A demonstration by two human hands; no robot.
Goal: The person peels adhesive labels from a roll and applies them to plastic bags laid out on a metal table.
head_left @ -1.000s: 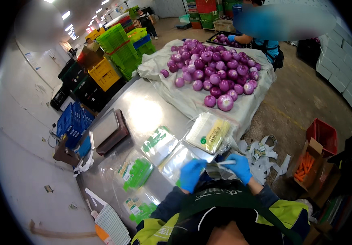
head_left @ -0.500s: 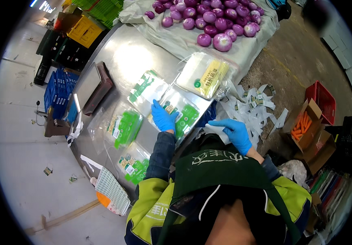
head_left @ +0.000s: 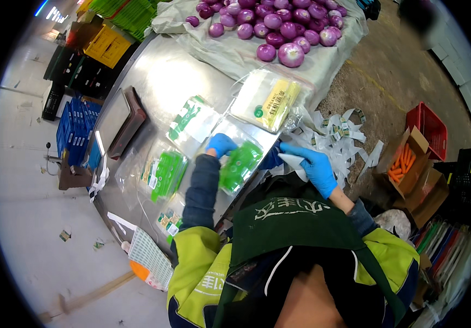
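Note:
My left hand (head_left: 220, 145), in a blue glove, is closed, its fingers curled at the top edge of a clear plastic bag stack (head_left: 240, 168) with green print. My right hand (head_left: 315, 169), also gloved, grips a folded white slip (head_left: 293, 163) beside the table's right edge. Other green-printed bag stacks (head_left: 189, 123) lie to the left and above on the steel table (head_left: 167, 71). A packet of cream-and-yellow bags (head_left: 264, 100) lies beyond my hands.
Purple onions (head_left: 274, 22) are heaped on a pale cloth (head_left: 339, 49). A scale (head_left: 118, 123) sits at the left edge, near crates (head_left: 107, 44). Paper strips (head_left: 342, 126) hang at the right. A box of carrots (head_left: 402, 164) and a red crate (head_left: 427, 131) stand on the floor.
My left hand left the white slip for the bags and has since curled its fingers there, shifting slightly up. My right hand keeps the slip. The head view has tilted down.

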